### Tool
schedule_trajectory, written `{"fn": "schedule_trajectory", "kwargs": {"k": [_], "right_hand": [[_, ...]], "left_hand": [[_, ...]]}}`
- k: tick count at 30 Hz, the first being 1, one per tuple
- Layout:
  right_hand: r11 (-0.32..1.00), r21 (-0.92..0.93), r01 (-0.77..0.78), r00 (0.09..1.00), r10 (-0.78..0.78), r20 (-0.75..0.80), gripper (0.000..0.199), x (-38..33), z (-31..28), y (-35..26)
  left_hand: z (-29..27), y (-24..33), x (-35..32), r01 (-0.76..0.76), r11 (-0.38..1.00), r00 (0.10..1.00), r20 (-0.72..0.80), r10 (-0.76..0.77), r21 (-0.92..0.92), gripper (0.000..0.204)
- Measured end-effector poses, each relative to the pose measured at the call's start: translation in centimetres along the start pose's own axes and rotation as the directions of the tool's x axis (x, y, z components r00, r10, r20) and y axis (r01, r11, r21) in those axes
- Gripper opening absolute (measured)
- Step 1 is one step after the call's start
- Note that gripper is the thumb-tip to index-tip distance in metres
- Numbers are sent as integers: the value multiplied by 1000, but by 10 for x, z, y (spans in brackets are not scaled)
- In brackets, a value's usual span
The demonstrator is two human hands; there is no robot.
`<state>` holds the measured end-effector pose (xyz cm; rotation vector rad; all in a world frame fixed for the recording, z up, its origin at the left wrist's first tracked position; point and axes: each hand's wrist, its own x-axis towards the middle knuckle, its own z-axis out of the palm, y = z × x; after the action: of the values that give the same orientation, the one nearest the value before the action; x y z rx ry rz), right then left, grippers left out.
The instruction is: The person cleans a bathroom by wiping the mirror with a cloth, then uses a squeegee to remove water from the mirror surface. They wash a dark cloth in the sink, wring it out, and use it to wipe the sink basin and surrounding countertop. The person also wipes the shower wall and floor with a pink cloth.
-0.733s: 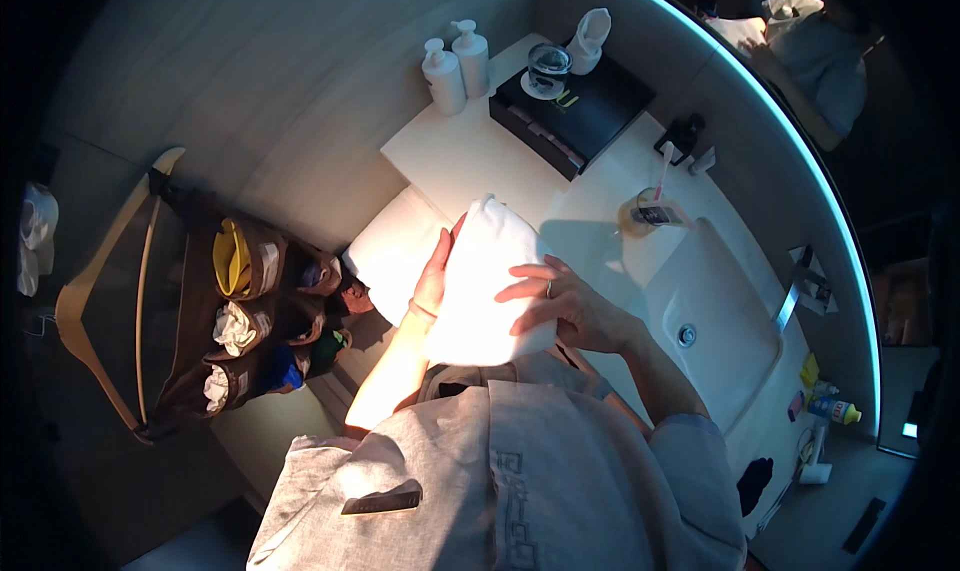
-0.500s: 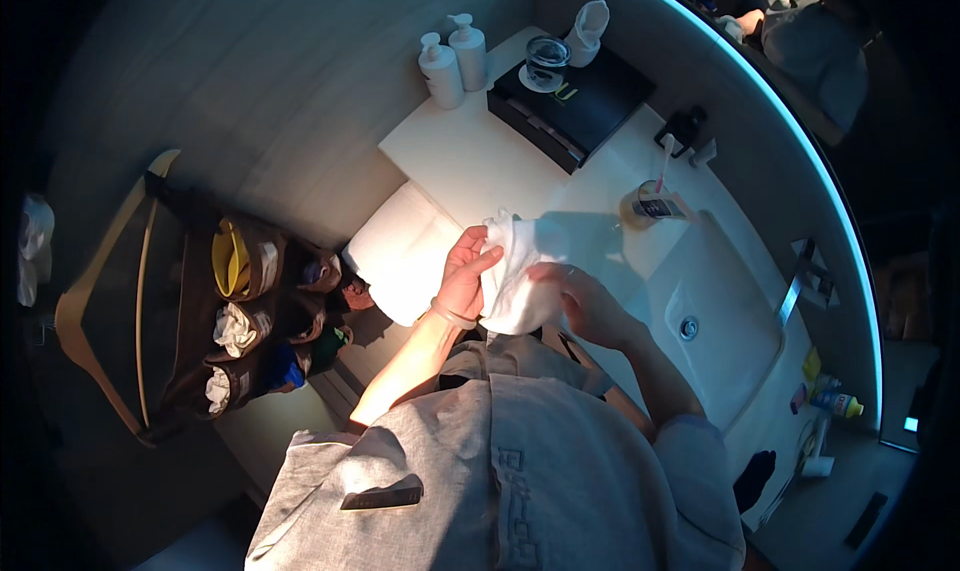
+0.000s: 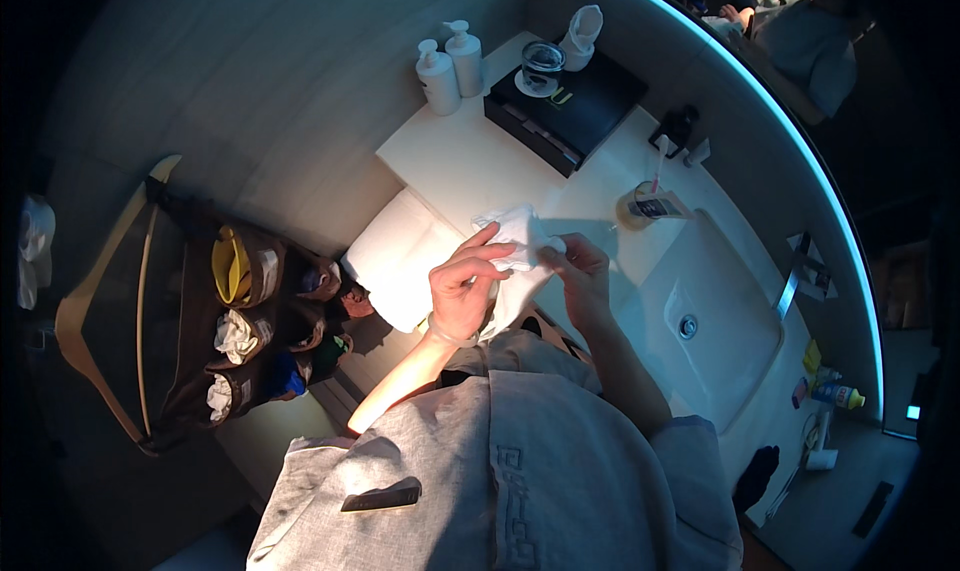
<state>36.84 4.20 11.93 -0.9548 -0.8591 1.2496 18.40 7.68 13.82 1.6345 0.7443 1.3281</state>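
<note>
Far left of the washbasin [image 3: 735, 301], a wooden hanger [image 3: 72, 316] spreads a brown pocket organiser [image 3: 197, 271], probably so the pockets stay reachable; one holds a yellow cloth [image 3: 232, 268]. Just left of the washbasin, you hold a white cloth [image 3: 518, 239] in the air. Your left hand [image 3: 460, 296] pinches it between thumb and bent fingers, likely to steady it, while your right hand [image 3: 580, 276] pinches its right edge with thumb and forefinger, seemingly to control that side. In the earliest frame the cloth is broad and your right fingers lie splayed across it; now it is narrower, gathered and gripped at both sides.
</note>
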Motion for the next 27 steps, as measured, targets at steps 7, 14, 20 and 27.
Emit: {"fn": "schedule_trajectory", "kwargs": {"k": [7,14,20,27], "right_hand": [[989,24,144,950,-132,-282,19,6,17,-13],[893,-357,275,952,-201,230,18,-5,42,-27],[811,-570,-130,887,352,299,26,-28,44,-67],[455,-882,-120,924,377,69,27,-64,-28,-81]], "left_hand": [[-47,6,-3,8,980,990,138,-36,199,7],[-29,59,23,302,953,921,268,-283,-29,52],[-69,76,30,494,869,811,362,-459,-4,9],[-102,62,100,520,853,834,196,-516,35,9]]}}
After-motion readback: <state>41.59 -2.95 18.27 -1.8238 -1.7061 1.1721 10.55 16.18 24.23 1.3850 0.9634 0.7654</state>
